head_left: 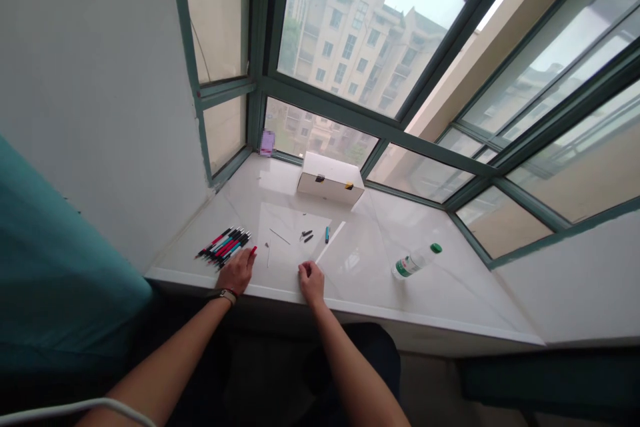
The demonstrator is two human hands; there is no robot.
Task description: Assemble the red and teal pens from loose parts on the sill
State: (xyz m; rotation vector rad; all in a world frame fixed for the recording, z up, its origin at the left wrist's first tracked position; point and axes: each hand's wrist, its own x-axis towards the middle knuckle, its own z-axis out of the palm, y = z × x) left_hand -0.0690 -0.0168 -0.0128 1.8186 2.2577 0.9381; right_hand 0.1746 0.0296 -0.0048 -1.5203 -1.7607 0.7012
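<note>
Nearest to me, a thin white cable (75, 407) crosses the bottom corner, and a teal cloth (50, 267) fills the lower left. The person's left hand (237, 271), with a dark wristband (225, 295), rests on the edge of a white marble-patterned sill (440, 300). Its fingers are curled, and a red tip (253, 250) pokes out just beyond them; I can't tell whether they grip it. Just beside that hand lies a fanned bunch of pens (223, 247) in black, red and teal. No lettering on them can be made out.

The right hand (311, 282) sits loosely curled on the sill, its fingers hiding whatever may be under them, just below a long white strip (330, 242) lying at a slant. Between the hands is a pale sheet (290, 233), hard to tell from the sill, with thin sticks (280, 236) on it. Small black pieces (306, 235) and a blue piece (327, 234) lie near its far edge.

To the right, a bottle (413, 263) with a green cap (436, 248) lies on its side; its label is unreadable. Farther back stands a white box (330, 178) with black and yellow marks, showing no legible writing. A blurred purple patch (267, 143) hides part of the window (340, 33), beyond which rises an apartment block (355, 40).
</note>
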